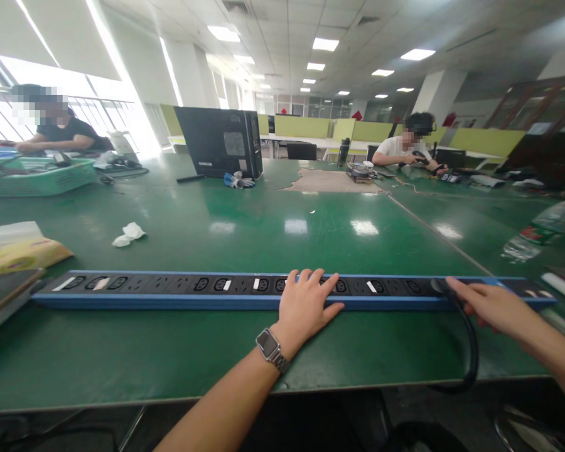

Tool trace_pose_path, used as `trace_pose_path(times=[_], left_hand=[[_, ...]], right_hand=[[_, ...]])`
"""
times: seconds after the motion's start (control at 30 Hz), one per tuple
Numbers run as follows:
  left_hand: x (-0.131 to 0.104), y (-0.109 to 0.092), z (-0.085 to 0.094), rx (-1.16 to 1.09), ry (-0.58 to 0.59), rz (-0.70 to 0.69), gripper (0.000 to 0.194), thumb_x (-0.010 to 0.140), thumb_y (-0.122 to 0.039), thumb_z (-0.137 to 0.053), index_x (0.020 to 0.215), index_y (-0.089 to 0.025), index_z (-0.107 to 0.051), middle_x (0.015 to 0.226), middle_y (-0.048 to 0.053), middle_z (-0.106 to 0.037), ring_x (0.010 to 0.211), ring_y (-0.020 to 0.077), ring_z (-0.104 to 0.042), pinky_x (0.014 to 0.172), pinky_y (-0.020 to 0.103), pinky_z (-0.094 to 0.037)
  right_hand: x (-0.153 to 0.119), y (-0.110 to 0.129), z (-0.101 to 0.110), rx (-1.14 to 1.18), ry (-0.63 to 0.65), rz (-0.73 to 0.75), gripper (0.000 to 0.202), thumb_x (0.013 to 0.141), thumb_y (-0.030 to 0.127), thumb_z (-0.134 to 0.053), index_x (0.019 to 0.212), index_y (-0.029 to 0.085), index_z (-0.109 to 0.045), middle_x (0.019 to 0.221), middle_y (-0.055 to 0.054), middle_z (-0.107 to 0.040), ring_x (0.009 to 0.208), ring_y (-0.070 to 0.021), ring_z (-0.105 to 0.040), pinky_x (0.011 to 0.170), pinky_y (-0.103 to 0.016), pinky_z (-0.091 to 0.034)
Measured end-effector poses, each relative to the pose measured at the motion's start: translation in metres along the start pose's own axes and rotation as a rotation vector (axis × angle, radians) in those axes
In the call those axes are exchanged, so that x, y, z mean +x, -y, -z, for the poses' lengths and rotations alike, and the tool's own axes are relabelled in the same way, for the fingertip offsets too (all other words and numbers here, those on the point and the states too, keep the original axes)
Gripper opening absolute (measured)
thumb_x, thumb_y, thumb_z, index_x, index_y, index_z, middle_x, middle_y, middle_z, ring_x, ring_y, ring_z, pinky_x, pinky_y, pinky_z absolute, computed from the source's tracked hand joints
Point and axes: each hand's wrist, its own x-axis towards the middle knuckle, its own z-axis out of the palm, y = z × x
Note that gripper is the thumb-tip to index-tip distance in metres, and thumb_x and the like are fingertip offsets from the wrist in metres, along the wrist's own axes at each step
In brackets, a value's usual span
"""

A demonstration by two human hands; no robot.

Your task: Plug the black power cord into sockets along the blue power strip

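A long blue-edged power strip with a black socket face lies across the front of the green table. My left hand rests flat over its middle, fingers spread across the sockets, holding nothing. Close to the strip's right end, my right hand is closed on a black plug. The plug sits over the socket face; how deep it is seated cannot be made out. From it a thick black cable curves down past the table's front edge. Several white labels mark the sockets.
On the left lie a yellow tissue pack, a dark flat device and crumpled tissue. A plastic bottle lies right. Farther back are a black computer case, gloves, a green basket and two people.
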Motion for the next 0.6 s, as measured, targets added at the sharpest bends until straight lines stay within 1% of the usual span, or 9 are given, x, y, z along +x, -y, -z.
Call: trace_pose_path(times=[0.07,0.1,0.2,0.27,0.3,0.37,0.47,0.53,0.6], left_hand=[[0.000,0.000,0.000,-0.004,-0.002,0.002,0.053,0.089,-0.058,-0.057,0.136,-0.032,-0.052,0.130,0.006,-0.060,0.114,0.0295,-0.054,0.102,0.050,-0.038],[0.000,0.000,0.000,-0.006,-0.002,0.003,0.053,0.089,-0.057,-0.057,0.136,-0.031,-0.053,0.130,0.006,-0.060,0.114,0.0297,-0.054,0.102,0.050,-0.038],[0.000,0.000,0.000,-0.017,-0.005,0.001,0.053,0.089,-0.057,-0.058,0.135,-0.031,-0.053,0.129,0.007,-0.061,0.114,0.0300,-0.054,0.101,0.051,-0.039],[0.000,0.001,0.000,-0.034,-0.013,0.004,0.057,0.087,-0.056,-0.061,0.136,-0.029,-0.052,0.129,0.008,-0.061,0.114,0.0304,-0.055,0.101,0.051,-0.039],[0.001,0.001,0.001,-0.051,-0.021,0.011,0.060,0.086,-0.056,-0.064,0.138,-0.029,-0.050,0.129,0.008,-0.061,0.114,0.0304,-0.055,0.102,0.051,-0.039],[0.002,0.000,0.001,-0.110,-0.050,0.034,0.068,0.083,-0.056,-0.067,0.141,-0.027,-0.046,0.130,0.008,-0.061,0.115,0.0298,-0.056,0.101,0.050,-0.040],[0.002,-0.002,0.003,-0.256,-0.128,0.000,0.073,0.083,-0.053,-0.069,0.145,-0.024,-0.041,0.132,0.008,-0.061,0.115,0.0263,-0.058,0.098,0.044,-0.045],[-0.001,0.000,0.006,-0.334,-0.199,-0.098,0.062,0.086,-0.044,-0.067,0.141,-0.024,-0.045,0.130,0.008,-0.062,0.113,0.0235,-0.060,0.093,0.038,-0.048],[-0.006,0.007,0.012,-0.347,-0.294,-0.169,0.040,0.089,-0.031,-0.062,0.129,-0.024,-0.057,0.121,0.006,-0.067,0.105,0.0215,-0.063,0.086,0.036,-0.049]], right_hand=[[-0.004,0.004,0.000,0.048,0.182,-0.160,0.050,0.077,0.062,-0.065,0.065,0.013,-0.067,0.055,-0.010,-0.061,0.039,-0.0140,-0.049,0.042,-0.029,-0.025],[-0.006,0.009,0.001,0.154,0.223,-0.197,0.048,0.078,0.060,-0.064,0.066,0.014,-0.066,0.053,-0.007,-0.058,0.040,-0.0123,-0.048,0.043,-0.028,-0.024],[-0.015,0.035,0.009,0.576,0.240,-0.227,0.044,0.084,0.053,-0.063,0.059,0.017,-0.057,0.043,0.004,-0.041,0.036,-0.0053,-0.037,0.045,-0.027,-0.018],[-0.024,0.057,0.009,0.722,0.235,-0.192,0.046,0.086,0.053,-0.059,0.057,0.018,-0.052,0.040,0.007,-0.033,0.034,-0.0031,-0.030,0.045,-0.027,-0.014],[-0.030,0.067,0.005,0.707,0.241,-0.163,0.046,0.086,0.054,-0.059,0.058,0.018,-0.052,0.040,0.007,-0.033,0.033,-0.0030,-0.029,0.045,-0.026,-0.013],[-0.047,0.086,-0.015,0.546,0.302,-0.083,0.046,0.082,0.057,-0.062,0.061,0.017,-0.055,0.039,0.006,-0.039,0.034,-0.0043,-0.032,0.043,-0.024,-0.015],[-0.078,0.111,-0.061,0.293,0.494,0.116,0.050,0.080,0.063,-0.061,0.063,0.016,-0.058,0.042,0.003,-0.048,0.037,-0.0076,-0.040,0.042,-0.023,-0.027],[-0.097,0.125,-0.089,0.227,0.625,0.257,0.049,0.082,0.062,-0.057,0.065,0.016,-0.057,0.046,0.003,-0.051,0.040,-0.0091,-0.045,0.042,-0.023,-0.032],[-0.111,0.135,-0.103,0.193,0.691,0.371,0.048,0.085,0.060,-0.054,0.063,0.017,-0.054,0.047,0.003,-0.052,0.042,-0.0099,-0.048,0.043,-0.022,-0.036]])
